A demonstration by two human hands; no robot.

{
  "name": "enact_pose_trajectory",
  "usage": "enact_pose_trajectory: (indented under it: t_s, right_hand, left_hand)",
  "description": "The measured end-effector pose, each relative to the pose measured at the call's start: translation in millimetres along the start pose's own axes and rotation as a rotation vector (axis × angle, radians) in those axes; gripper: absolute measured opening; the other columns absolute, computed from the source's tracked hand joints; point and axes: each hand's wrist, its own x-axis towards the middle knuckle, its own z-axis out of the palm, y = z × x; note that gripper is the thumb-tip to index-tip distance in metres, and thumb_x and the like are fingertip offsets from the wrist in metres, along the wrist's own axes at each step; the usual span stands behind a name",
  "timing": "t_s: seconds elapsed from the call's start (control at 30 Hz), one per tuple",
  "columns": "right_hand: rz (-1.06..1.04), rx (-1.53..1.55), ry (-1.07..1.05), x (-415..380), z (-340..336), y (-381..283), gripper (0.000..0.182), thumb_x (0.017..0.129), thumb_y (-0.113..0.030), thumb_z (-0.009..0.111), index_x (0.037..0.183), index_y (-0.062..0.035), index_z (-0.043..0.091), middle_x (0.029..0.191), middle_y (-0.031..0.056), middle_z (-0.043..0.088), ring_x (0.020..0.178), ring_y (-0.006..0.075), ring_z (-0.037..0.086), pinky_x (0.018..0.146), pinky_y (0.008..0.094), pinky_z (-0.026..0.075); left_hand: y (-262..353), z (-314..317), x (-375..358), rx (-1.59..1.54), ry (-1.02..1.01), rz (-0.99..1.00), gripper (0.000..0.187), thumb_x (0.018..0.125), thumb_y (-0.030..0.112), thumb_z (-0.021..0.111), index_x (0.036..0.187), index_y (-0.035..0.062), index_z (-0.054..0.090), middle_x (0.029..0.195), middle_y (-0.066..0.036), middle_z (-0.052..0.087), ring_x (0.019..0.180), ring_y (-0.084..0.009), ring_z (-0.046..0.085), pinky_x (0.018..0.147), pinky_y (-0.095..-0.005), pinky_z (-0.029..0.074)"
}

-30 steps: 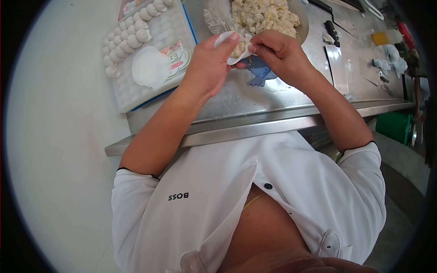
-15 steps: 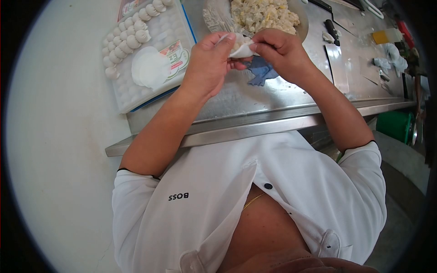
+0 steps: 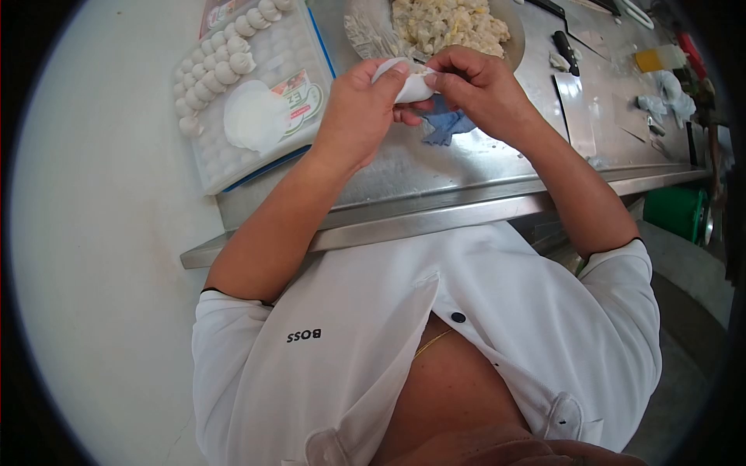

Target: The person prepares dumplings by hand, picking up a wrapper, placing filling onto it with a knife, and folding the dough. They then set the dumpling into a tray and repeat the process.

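A partly folded white dumpling point(image 3: 414, 92) sits between both hands, in front of the bowl of filling. My left hand point(image 3: 368, 105) is closed around its left side, thumb on top of the wrapper. The fingers of my right hand point(image 3: 471, 84) pinch its right edge, where a little filling shows at the upper fold. Just beyond is a metal bowl point(image 3: 519, 39) of chunky pale filling point(image 3: 451, 23). On the left, a stack of round white wrappers point(image 3: 254, 116) lies on a plastic tray lid point(image 3: 214, 167), beside rows of finished dumplings point(image 3: 225, 71).
A blue cloth point(image 3: 447, 126) lies under my hands on the steel table point(image 3: 373, 190). To the right are a cleaver point(image 3: 575, 116), a bottle of yellow liquid point(image 3: 659, 60) and crumpled plastic point(image 3: 670, 97). The table's raised front edge point(image 3: 404, 225) runs before my body.
The wrapper has turned in my fingers, and more of its smooth white side now faces me, with less filling showing. Both hands stay in nearly the same place.
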Motion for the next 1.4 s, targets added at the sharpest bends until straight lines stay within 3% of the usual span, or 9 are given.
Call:
enact_pose_trajectory:
  t_s: [0.13, 0.3, 0.5, 0.73, 0.9, 1.0, 1.23, 1.33, 1.4]
  right_hand:
    - [0.002, -0.037, 0.006, 0, 0, 1, 0.014, 0.089, -0.013, 0.061, 0.095, -0.0013, 0.065, 0.078, 0.0018, 0.062, 0.069, 0.0076, 0.056, 0.062, 0.0269, 0.046]
    - [-0.278, -0.198, 0.074, 2, 3, 13, 0.015, 0.09, -0.013, 0.061, 0.097, 0.0007, 0.064, 0.082, 0.0037, 0.061, 0.071, 0.0077, 0.056, 0.065, 0.027, 0.047]
    - [-0.009, -0.029, -0.025, -2, 2, -3, 0.017, 0.091, -0.013, 0.06, 0.101, 0.0004, 0.065, 0.083, 0.004, 0.064, 0.072, 0.0075, 0.057, 0.065, 0.0244, 0.047]
    - [-0.051, -0.101, 0.028, 1, -1, 7, 0.014, 0.089, -0.012, 0.061, 0.095, -0.0006, 0.066, 0.081, 0.0055, 0.064, 0.071, 0.0101, 0.058, 0.065, 0.0272, 0.047]
    - [-0.303, -0.274, 0.052, -1, 3, 11, 0.015, 0.088, -0.013, 0.062, 0.093, 0.0004, 0.065, 0.078, 0.0067, 0.061, 0.07, 0.0148, 0.058, 0.067, 0.0293, 0.048]
    - [-0.093, -0.154, 0.052, -3, 5, 6, 0.015, 0.088, -0.013, 0.062, 0.094, 0.001, 0.065, 0.081, 0.0091, 0.063, 0.074, 0.0159, 0.06, 0.069, 0.0297, 0.048]
    - [-0.136, -0.114, 0.024, 1, 1, 9, 0.017, 0.087, -0.012, 0.062, 0.098, 0.0003, 0.066, 0.086, 0.0109, 0.066, 0.077, 0.0162, 0.061, 0.07, 0.0298, 0.049]
    - [-0.085, -0.203, 0.056, 0, 0, 6, 0.016, 0.087, -0.012, 0.062, 0.096, 0.0001, 0.066, 0.085, 0.0123, 0.065, 0.076, 0.0204, 0.062, 0.071, 0.0321, 0.049]
    - [-0.255, -0.26, 0.069, 2, 1, 14, 0.016, 0.087, -0.013, 0.062, 0.095, 0.0001, 0.065, 0.083, 0.0137, 0.064, 0.076, 0.0263, 0.063, 0.072, 0.0348, 0.049]
  left_hand:
    - [2, 2, 0, -0.03, 0.055, 0.0, 0.024, 0.099, 0.019, 0.052, 0.11, -0.0009, 0.06, 0.1, -0.012, 0.067, 0.083, -0.023, 0.069, 0.066, -0.0293, 0.055]
    - [3, 4, -2, 0.087, 0.038, -0.026, 0.024, 0.098, 0.02, 0.054, 0.109, 0.0003, 0.062, 0.099, -0.011, 0.068, 0.083, -0.0221, 0.07, 0.064, -0.0277, 0.056]
    - [2, 3, -1, 0.114, 0.035, -0.023, 0.025, 0.098, 0.02, 0.054, 0.11, -0.0006, 0.062, 0.099, -0.011, 0.068, 0.082, -0.0222, 0.07, 0.064, -0.0274, 0.057]
    - [2, 6, -2, -0.001, 0.119, 0.058, 0.023, 0.096, 0.016, 0.055, 0.104, -0.0034, 0.063, 0.091, -0.012, 0.068, 0.077, -0.0182, 0.069, 0.059, -0.0256, 0.055]
    - [5, 7, -4, 0.284, 0.073, 0.007, 0.028, 0.097, 0.019, 0.056, 0.112, -0.0046, 0.061, 0.1, -0.013, 0.067, 0.081, -0.0217, 0.07, 0.064, -0.027, 0.057]
    - [3, 5, -3, 0.314, 0.054, 0.008, 0.03, 0.097, 0.02, 0.056, 0.112, -0.0049, 0.062, 0.099, -0.012, 0.067, 0.08, -0.0205, 0.07, 0.065, -0.0261, 0.056]
    - [-3, 3, 0, 0.27, 0.025, 0.039, 0.029, 0.097, 0.019, 0.056, 0.112, -0.0049, 0.061, 0.098, -0.012, 0.068, 0.08, -0.019, 0.069, 0.067, -0.0262, 0.057]
    - [-4, 4, 0, 0.174, 0.086, 0.089, 0.028, 0.097, 0.018, 0.056, 0.112, -0.0046, 0.061, 0.097, -0.011, 0.068, 0.081, -0.0184, 0.069, 0.067, -0.0259, 0.057]
    - [-1, 4, -1, 0.199, 0.072, 0.067, 0.027, 0.096, 0.017, 0.057, 0.111, -0.0052, 0.062, 0.095, -0.01, 0.067, 0.08, -0.0182, 0.069, 0.067, -0.0258, 0.057]
